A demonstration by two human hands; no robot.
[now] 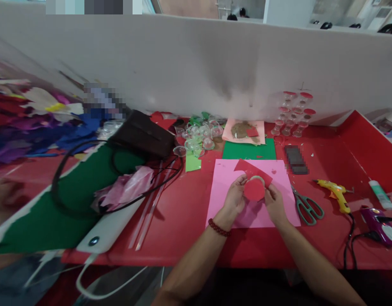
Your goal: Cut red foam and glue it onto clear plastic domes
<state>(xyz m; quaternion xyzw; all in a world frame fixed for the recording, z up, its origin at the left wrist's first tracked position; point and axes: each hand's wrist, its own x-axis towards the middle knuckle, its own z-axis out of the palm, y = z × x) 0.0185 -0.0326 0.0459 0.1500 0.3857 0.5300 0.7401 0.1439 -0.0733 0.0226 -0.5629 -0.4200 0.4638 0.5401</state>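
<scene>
A round red disc is held up between my two hands, over a pink sheet. My left hand grips it from the left, with the fingers partly behind it. My right hand is closed at its right side, beside a larger red paper piece. A pale curved rim shows above the disc; what it belongs to is hidden. Just right of my right hand lie green-handled scissors on the red table.
A yellow glue gun, a glue tube and a purple device with cables are on the right. Clear plastic cups and stacked cup shapes with red tops stand behind. A black bag and white power bank are left.
</scene>
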